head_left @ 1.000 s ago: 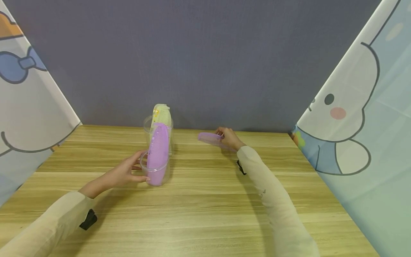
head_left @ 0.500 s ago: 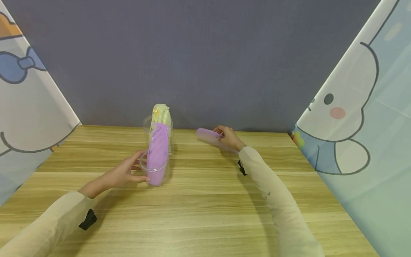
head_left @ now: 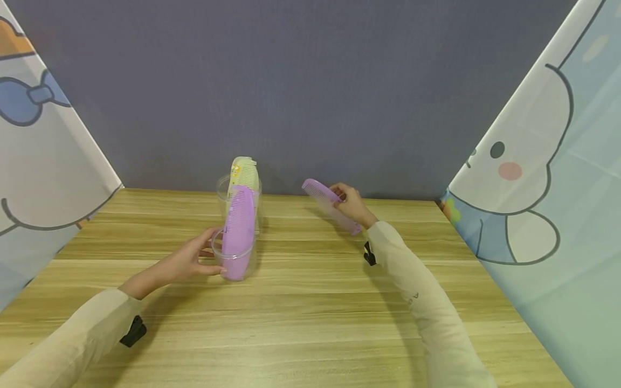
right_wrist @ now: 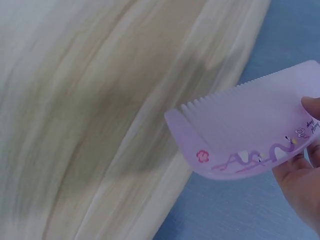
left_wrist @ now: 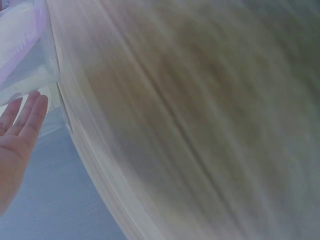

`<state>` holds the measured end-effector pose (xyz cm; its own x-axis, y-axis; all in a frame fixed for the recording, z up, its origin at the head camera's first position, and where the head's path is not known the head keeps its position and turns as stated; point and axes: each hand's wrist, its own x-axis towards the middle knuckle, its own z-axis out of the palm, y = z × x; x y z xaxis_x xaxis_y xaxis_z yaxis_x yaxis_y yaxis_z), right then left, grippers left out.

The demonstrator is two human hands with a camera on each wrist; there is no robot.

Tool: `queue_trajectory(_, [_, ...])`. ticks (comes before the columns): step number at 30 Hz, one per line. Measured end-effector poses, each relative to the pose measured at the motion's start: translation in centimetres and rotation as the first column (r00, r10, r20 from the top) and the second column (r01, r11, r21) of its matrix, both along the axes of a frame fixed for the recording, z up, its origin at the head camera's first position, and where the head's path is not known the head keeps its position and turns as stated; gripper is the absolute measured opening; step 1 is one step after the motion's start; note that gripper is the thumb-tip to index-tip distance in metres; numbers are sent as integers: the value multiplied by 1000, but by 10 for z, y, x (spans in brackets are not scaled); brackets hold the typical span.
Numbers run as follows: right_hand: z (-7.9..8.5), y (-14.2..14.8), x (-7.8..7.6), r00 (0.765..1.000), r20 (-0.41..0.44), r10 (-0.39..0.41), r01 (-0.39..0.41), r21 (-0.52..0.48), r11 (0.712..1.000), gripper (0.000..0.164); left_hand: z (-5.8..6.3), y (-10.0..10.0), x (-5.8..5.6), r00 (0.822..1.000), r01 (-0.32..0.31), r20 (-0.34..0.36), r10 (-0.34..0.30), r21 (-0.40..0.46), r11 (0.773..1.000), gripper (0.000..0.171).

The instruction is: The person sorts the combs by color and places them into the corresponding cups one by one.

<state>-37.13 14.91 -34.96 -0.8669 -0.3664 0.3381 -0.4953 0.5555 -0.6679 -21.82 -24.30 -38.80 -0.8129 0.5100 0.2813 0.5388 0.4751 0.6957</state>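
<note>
My right hand (head_left: 352, 203) pinches a purple comb (head_left: 335, 211) above the far part of the table, to the right of the cups. In the right wrist view this comb (right_wrist: 250, 127) shows flamingo prints and a small red flower. My left hand (head_left: 186, 258) touches the left side of the near clear plastic cup (head_left: 248, 264), thumb in front. Its fingers (left_wrist: 33, 117) look straight in the left wrist view. Another purple comb (head_left: 240, 226) stands tilted in that cup. Right behind is a second clear cup (head_left: 222, 189), holding pale yellow combs (head_left: 246, 173).
The wooden table (head_left: 291, 323) ends at a dark grey back panel (head_left: 310, 97). Panels with cartoon prints stand at the left (head_left: 48, 151) and right (head_left: 548, 178). A black strap piece (head_left: 133, 331) hangs at the left wrist.
The purple comb in my right hand has turned, its far end rising higher and its teeth now facing down and left. The right hand has shifted slightly right. My left hand stays put.
</note>
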Motion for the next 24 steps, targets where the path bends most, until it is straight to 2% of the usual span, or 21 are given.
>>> queue_trajectory(5, [5, -1, 3, 999, 37, -29, 31, -73, 997, 40, -1, -1, 0, 1000, -11, 8, 11, -11, 1000, 78])
queue_trajectory(16, [7, -7, 10, 986, 159, -39, 73, -212, 974, 39, 0, -1, 0, 1000, -13, 15, 13, -16, 1000, 80])
queue_trajectory(24, [7, -13, 21, 978, 207, -9, 75, -313, 947, 37, 0, -1, 0, 1000, -11, 9, 12, -14, 1000, 79])
